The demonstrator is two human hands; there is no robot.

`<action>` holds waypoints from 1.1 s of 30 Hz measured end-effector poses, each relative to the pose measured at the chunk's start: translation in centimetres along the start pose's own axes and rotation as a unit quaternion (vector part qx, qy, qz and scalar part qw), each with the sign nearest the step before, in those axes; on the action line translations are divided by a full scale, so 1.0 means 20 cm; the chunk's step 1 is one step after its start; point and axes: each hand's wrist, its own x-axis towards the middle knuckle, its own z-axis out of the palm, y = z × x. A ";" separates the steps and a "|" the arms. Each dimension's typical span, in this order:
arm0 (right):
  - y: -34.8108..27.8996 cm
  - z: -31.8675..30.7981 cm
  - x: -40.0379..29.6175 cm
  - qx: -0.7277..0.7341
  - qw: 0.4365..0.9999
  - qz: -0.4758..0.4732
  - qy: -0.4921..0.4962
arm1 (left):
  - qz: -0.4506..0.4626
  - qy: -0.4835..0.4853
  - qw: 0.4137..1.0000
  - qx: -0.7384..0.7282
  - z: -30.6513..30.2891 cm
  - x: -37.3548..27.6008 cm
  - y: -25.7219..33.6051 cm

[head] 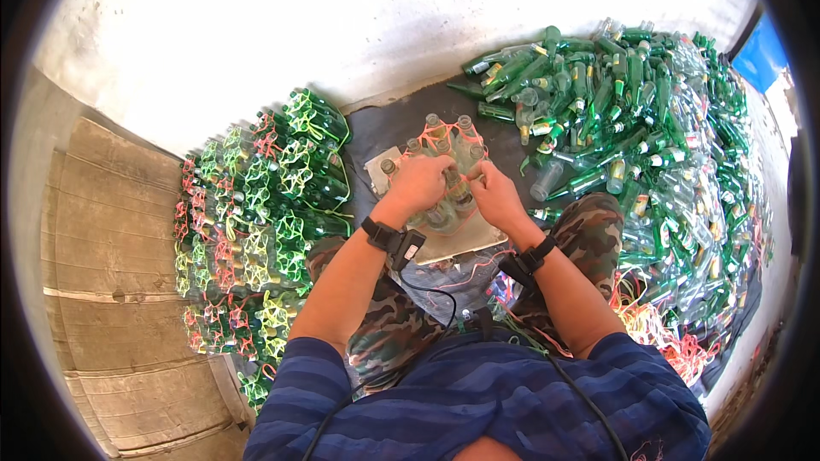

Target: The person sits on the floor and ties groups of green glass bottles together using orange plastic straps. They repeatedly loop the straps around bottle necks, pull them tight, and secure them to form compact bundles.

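A cluster of clear glass bottles [438, 214] stands upright on a pale flat board [471, 243] between my knees. Pink plastic cord [450, 126] loops around the bottle necks and runs round the group. My left hand [419, 182] has its fingers curled over the near necks and pinches the cord there. Just to the right, my right hand [492, 189] pinches the cord with thumb and forefinger. The two hands almost meet above a bottle at the near side. My fingers hide part of the cord.
Corded bundles of green bottles [307, 166] stand in rows on the left. A large heap of loose green and clear bottles [602, 96] spreads along the right. Loose coloured cords [666, 339] lie by my right side. Cardboard [122, 256] stands far left, and a white wall [288, 25] lies ahead.
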 end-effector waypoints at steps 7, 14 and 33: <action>0.00 -0.01 -0.01 -0.013 1.000 -0.009 0.012 | -0.011 -0.022 1.000 -0.018 -0.03 0.01 0.04; 0.03 0.00 0.01 -0.084 0.996 -0.025 0.010 | 0.002 -0.006 0.998 -0.059 -0.03 0.00 0.04; 0.08 0.03 0.01 -0.127 0.989 -0.081 0.006 | 0.115 0.040 0.991 0.061 0.05 -0.01 0.07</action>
